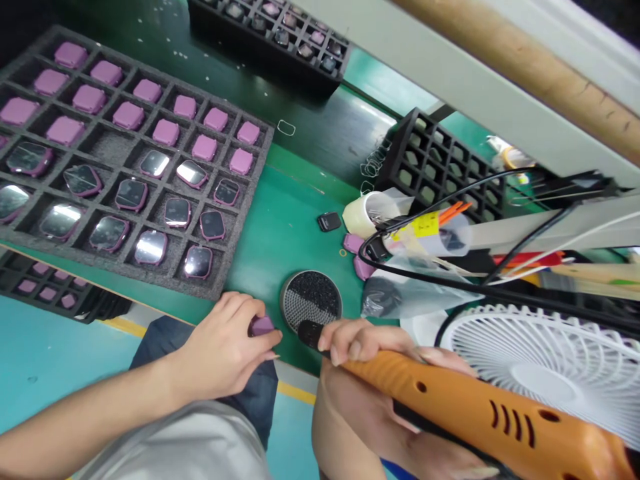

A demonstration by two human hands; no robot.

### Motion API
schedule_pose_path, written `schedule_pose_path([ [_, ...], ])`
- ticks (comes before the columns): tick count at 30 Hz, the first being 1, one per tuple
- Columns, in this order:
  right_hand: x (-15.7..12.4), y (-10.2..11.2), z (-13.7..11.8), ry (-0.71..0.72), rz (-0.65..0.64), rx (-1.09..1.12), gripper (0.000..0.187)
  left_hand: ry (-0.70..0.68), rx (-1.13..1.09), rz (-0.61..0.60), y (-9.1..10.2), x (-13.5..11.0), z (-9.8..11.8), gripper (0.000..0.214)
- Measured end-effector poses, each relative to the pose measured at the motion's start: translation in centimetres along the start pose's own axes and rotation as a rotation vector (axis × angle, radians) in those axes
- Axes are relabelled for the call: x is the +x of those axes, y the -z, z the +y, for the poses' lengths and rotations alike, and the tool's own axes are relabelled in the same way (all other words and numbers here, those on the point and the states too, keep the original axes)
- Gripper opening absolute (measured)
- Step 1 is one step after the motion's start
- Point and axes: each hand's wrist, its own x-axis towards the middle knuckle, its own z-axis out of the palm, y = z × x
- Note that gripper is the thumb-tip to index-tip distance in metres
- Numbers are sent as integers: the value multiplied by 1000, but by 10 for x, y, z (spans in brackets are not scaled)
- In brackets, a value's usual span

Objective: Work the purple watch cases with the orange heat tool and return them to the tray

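My left hand (225, 350) is closed around a small purple watch case (261, 325) at the near edge of the green bench. My right hand (370, 343) grips an orange electric screwdriver (480, 413), whose black tip (310, 333) points left toward the purple case. Just behind the tip sits a round black dish of tiny screws (311, 300). A large grey foam tray (227, 273) on the left holds several purple cases, some face down and some with glossy screens up.
A white desk fan (550, 367) stands at the right. Black cables, a tape roll (363, 213), plastic bags and loose purple parts (357, 253) crowd the middle right. More black grid trays (435, 160) sit at the back. A small black part (329, 221) lies on the bench.
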Motion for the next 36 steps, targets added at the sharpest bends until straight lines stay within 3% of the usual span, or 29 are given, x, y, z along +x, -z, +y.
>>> schedule_pose_path([
  [7, -4, -6, -7, -3, 43, -60, 57, -6, -12, 28, -1, 0, -1, 23],
  [14, 1, -1, -1, 20, 2, -11, 53, 0, -34, 30, -2, 0, -2, 24],
  [22, 2, 1, 8, 97, -44, 10, 72, -38, -45, 49, -3, -2, -5, 26],
  [26, 1, -3, -3, 33, -23, -37, 66, -73, -68, 43, -3, -2, -7, 22],
  [31, 4, -15, -28, 13, 73, -119, 43, -91, -74, 21, 0, -1, -7, 20],
  [36, 3, -17, -31, -9, -15, -113, 43, -72, -71, 25, -1, -1, -6, 21],
])
